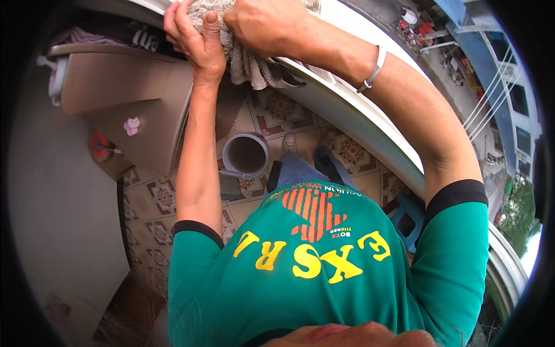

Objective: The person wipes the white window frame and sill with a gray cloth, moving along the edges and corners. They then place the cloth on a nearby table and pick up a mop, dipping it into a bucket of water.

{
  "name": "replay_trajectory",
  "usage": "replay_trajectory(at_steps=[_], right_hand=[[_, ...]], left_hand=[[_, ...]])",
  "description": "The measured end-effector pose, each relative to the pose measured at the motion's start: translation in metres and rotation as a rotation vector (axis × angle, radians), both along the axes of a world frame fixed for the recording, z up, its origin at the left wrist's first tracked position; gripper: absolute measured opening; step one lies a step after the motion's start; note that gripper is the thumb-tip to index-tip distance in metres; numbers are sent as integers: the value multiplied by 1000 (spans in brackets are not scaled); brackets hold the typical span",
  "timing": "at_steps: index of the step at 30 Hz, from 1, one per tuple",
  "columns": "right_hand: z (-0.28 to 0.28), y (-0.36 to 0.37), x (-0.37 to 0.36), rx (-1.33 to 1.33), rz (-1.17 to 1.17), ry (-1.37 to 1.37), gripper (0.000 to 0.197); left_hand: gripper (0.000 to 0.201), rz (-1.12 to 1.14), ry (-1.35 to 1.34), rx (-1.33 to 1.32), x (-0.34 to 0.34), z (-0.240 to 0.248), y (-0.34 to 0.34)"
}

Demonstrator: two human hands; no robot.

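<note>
A bunched grey-beige cloth (250, 65) lies at the top of the head view, over the white window ledge, its lower folds hanging down on the inner side. My right hand (263, 24) is closed in a fist on the cloth, and a silver bangle circles that wrist. Pressed against the cloth's left side, my left hand (201, 45) has its thumb raised and its fingers curled around the edge. Parts of the cloth are hidden behind both hands or cut off by the picture's upper edge.
A bucket (225, 157) stands on the patterned tile floor (151, 199) near my feet. To the left is a brown cabinet (124, 84) with dark fabric on top. A blue plastic stool (409, 222) is at the right, below the window frame (347, 124); outside lies a street far below.
</note>
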State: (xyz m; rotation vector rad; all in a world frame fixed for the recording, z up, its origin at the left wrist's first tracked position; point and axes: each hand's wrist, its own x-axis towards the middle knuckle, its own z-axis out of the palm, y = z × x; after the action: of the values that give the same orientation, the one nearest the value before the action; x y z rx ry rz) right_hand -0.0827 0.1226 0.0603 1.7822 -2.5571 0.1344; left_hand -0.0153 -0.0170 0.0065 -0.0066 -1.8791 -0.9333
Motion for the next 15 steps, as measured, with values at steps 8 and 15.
replay_trajectory(at_steps=[8, 15], right_hand=[[-30, 13, -3, -905, -418, -1038, 28], [87, 170, 24, -1557, -81, -472, 19]], left_hand=[[29, -513, -256, 945, 37, 80, -4], [28, -1292, -40, 463, 2, 218, 52]])
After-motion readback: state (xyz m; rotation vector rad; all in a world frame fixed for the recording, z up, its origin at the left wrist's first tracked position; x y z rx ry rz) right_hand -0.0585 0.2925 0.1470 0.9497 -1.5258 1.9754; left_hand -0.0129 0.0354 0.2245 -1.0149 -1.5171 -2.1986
